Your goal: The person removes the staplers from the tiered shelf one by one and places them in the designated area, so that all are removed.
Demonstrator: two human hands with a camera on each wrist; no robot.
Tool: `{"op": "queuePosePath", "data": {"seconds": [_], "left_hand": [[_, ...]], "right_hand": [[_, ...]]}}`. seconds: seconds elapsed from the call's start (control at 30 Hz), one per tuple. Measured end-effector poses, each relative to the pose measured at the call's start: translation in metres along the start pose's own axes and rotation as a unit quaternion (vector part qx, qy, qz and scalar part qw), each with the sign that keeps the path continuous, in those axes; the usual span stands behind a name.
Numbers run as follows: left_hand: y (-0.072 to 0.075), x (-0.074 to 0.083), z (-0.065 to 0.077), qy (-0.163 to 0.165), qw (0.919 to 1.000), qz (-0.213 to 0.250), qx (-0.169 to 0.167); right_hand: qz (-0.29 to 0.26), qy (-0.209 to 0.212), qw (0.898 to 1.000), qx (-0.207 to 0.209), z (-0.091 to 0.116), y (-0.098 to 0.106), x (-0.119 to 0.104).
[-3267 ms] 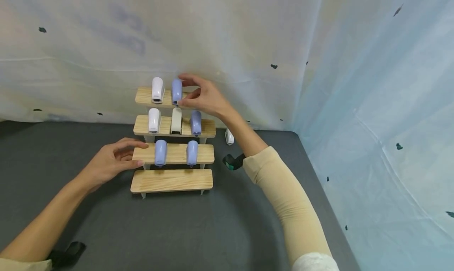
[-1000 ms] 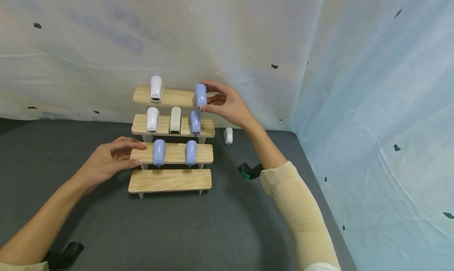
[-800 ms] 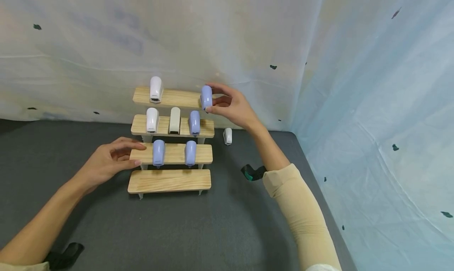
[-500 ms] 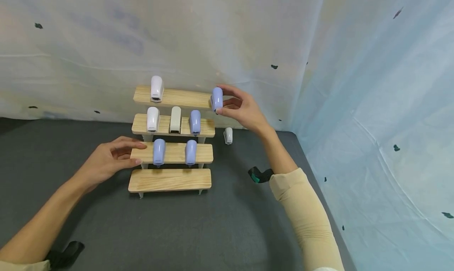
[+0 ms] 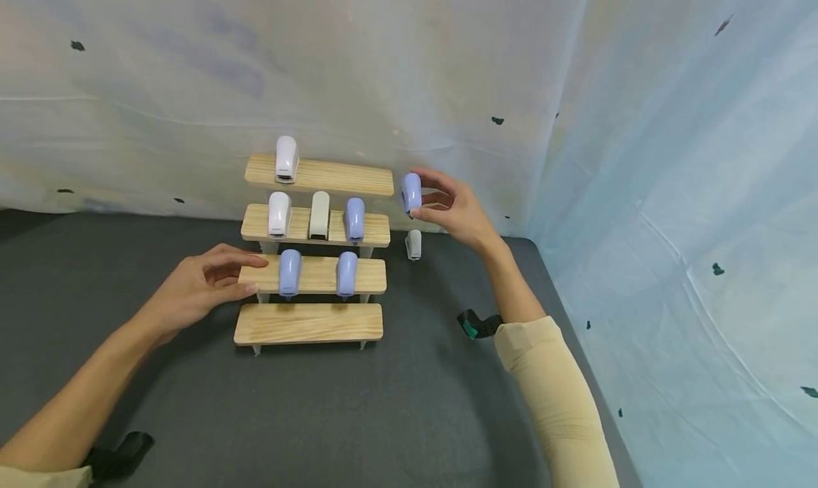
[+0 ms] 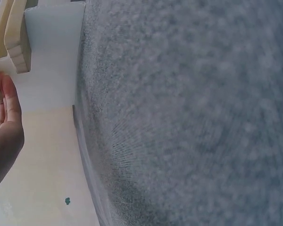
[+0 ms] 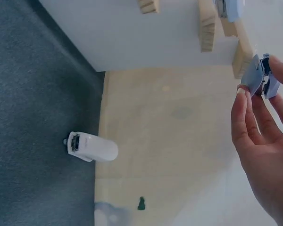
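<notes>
My right hand [image 5: 461, 211] pinches a lavender-blue mini stapler [image 5: 412, 193] between thumb and fingers, just past the right end of the top step. In the right wrist view this held stapler [image 7: 261, 77] shows its metal underside parts. My left hand [image 5: 207, 288] grips the left end of the third step down of a four-step wooden display stand [image 5: 316, 278]. On that step sit two blue staplers [image 5: 290, 273]. One step up are a white stapler [image 5: 278, 215], a beige stapler [image 5: 319, 216] and a blue stapler [image 5: 354, 220]. The top step bears one white stapler [image 5: 286, 159].
Behind the stand's right side, a white stapler [image 5: 413, 245] lies on the dark grey table [image 5: 307, 417], close to the pale curtain [image 5: 415, 62]. The lowest step [image 5: 309, 324] shows bare wood. Another curtain [image 5: 671, 261] hangs along the right side.
From the top step's middle, my right hand has slid the blue stapler rightward and carried it beyond the step's end. My left hand stays on the stand.
</notes>
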State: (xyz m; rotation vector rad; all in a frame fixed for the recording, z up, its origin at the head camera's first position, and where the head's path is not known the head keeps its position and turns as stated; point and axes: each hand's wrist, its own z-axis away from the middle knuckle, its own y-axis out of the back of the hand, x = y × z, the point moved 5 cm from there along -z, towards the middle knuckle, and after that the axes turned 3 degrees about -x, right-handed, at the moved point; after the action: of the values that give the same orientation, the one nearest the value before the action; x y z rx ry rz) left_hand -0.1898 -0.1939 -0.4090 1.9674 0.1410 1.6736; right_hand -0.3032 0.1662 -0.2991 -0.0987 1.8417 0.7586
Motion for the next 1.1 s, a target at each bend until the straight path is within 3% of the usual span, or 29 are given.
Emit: {"op": "queuePosePath", "data": {"seconds": [0.37, 0.83, 1.1], "left_hand": [[0.0, 0.0, 0.0, -0.009, 1.0, -0.002, 0.001], [0.001, -0.001, 0.002, -0.005, 0.9999, 0.013, -0.008], [0.001, -0.001, 0.001, 0.003, 0.9999, 0.008, -0.007]], "right_hand": [[0.009, -0.028, 0.999, 0.013, 0.016, 0.009, 0.021], [-0.001, -0.066, 0.997, 0.034, 0.028, 0.007, 0.059], [-0.001, -0.098, 0.995, 0.026, 0.041, 0.0, 0.056]]}}
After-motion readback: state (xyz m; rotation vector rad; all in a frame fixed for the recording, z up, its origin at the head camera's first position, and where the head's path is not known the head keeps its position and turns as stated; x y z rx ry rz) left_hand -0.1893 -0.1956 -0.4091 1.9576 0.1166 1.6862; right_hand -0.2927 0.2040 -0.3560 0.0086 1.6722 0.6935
